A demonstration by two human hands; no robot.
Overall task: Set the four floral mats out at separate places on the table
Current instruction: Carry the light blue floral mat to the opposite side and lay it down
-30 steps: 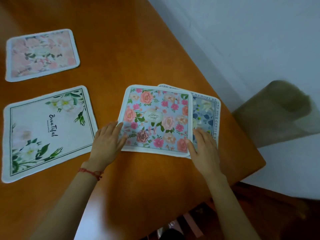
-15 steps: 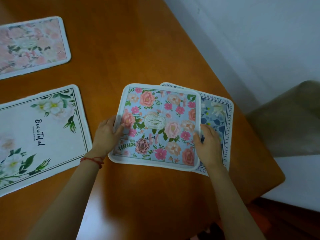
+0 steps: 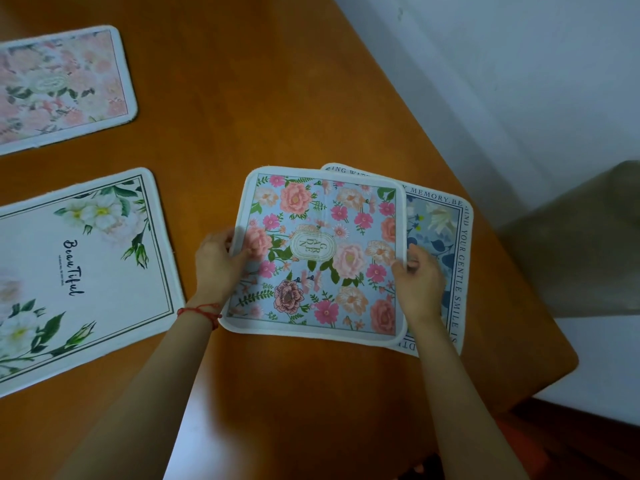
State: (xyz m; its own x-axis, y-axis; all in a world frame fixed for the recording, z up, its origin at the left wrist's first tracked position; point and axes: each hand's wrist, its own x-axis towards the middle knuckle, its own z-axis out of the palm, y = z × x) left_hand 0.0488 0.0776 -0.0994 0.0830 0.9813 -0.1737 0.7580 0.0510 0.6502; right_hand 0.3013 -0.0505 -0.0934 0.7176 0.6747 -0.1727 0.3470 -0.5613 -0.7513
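Both hands, left hand [image 3: 216,263] and right hand [image 3: 417,277], pinch the pink-flowered mat [image 3: 318,251] by its side edges; it should lift level, leaving the blue mat [image 3: 440,244] undisturbed on the surface [image 3: 277,98].

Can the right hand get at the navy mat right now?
Probably not yet: the right hand grips the blue flowered mat, which covers most of the navy mat; only its right strip shows.

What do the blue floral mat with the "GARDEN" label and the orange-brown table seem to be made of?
The blue floral mat with the "GARDEN" label looks like printed fabric, matte, with a thick, soft white border. It may be absorbent cloth, though the weave is too fine to tell. The orange-brown table looks like smooth wood or wood laminate with a semi-gloss finish: pale light reflects near its front edge, and no grain shows clearly.
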